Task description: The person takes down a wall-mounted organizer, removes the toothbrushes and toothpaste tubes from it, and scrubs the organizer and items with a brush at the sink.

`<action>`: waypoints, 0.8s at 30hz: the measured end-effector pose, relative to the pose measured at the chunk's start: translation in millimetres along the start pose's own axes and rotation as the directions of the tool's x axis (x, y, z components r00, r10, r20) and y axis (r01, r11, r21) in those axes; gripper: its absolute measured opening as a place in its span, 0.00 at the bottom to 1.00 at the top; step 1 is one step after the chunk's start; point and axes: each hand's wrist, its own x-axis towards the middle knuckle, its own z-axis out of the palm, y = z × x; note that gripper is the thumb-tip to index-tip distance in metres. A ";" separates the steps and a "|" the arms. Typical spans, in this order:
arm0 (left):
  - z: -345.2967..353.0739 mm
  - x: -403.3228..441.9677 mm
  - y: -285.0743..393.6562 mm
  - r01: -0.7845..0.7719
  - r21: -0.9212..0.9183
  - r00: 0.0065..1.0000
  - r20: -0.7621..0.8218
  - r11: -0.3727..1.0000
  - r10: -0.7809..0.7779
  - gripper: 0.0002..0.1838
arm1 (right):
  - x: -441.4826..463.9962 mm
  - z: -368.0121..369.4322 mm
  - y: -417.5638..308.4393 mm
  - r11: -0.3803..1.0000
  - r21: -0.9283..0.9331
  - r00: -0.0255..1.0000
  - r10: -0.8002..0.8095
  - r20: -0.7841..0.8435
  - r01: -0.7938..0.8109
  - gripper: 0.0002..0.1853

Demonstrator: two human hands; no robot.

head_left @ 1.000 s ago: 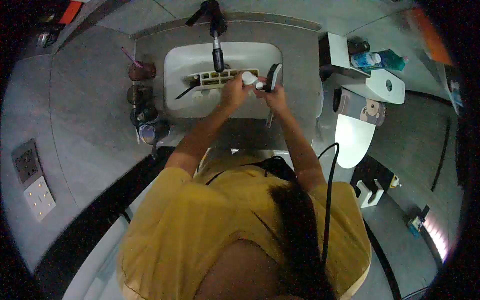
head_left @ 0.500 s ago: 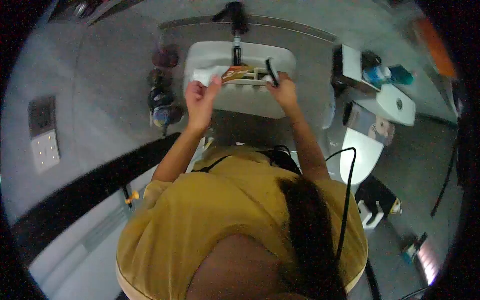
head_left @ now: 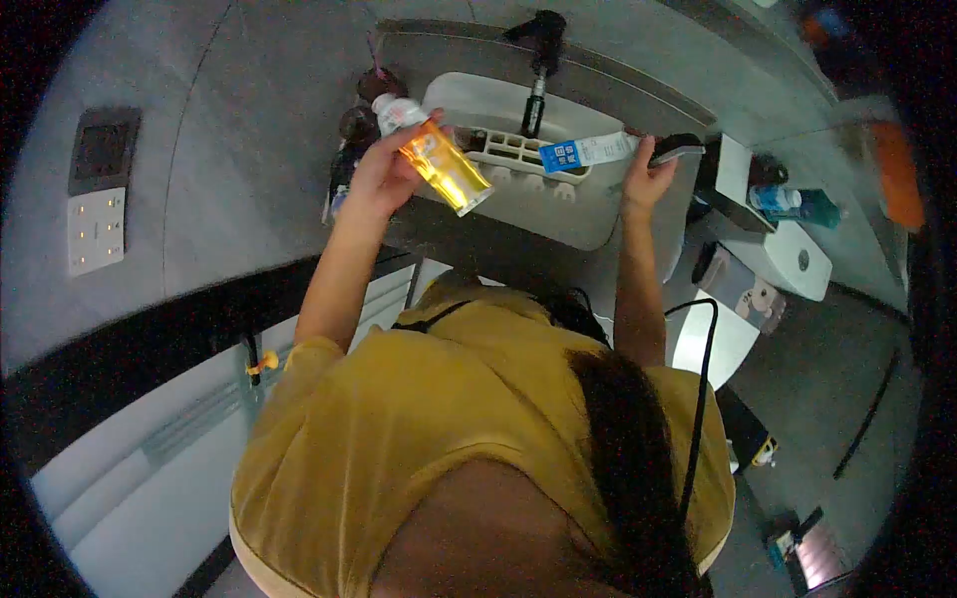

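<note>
My left hand [head_left: 389, 176] is closed round a gold and white tube [head_left: 442, 164], which tilts with its white cap toward the upper left. To the right, my right hand [head_left: 646, 181] grips a blue and white tube [head_left: 590, 151] and a dark, brush-like object [head_left: 676, 148]. The blue end points left, over the sink. Between my hands a pale slotted holder [head_left: 513, 149] lies across the white sink [head_left: 558, 214], below the black faucet [head_left: 535, 110].
Dark cups and jars [head_left: 359, 125] stand left of the sink. A toilet [head_left: 713, 339] is on the right, with bottles [head_left: 778, 199] behind it. A black cable [head_left: 706, 379] hangs by my right side. Wall sockets [head_left: 97, 229] are at the far left.
My hands have moved apart, the left one leftward with the gold tube, whose printed side now shows. The blue and white tube now shows beside my right hand. The view has turned and shifted.
</note>
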 end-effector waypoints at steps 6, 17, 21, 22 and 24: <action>20.4 136.2 -22.7 0.159 -0.035 0.906 0.402 0.987 -0.132 0.17 | -16.8 -39.5 70.7 0.731 -0.089 0.733 0.680 0.017 -0.677 0.18; 70.2 193.2 -8.8 0.343 -0.044 0.521 0.840 0.938 -0.151 0.19 | -58.9 -62.5 70.0 0.507 0.147 0.522 0.848 0.092 -0.849 0.22; 40.4 165.3 -25.5 0.050 0.099 0.886 0.456 0.994 -0.090 0.23 | -57.8 -57.3 56.4 0.458 0.239 0.501 0.849 0.169 -0.856 0.24; 19.5 165.0 -31.6 0.220 -0.009 0.903 0.380 0.975 -0.200 0.23 | -56.3 -57.3 54.3 0.423 0.309 0.494 0.845 0.204 -0.852 0.24; 0.4 144.0 -48.5 0.104 -0.067 0.983 0.158 0.992 -0.092 0.21 | -57.1 -59.6 46.9 0.441 0.307 0.513 0.830 0.217 -0.843 0.24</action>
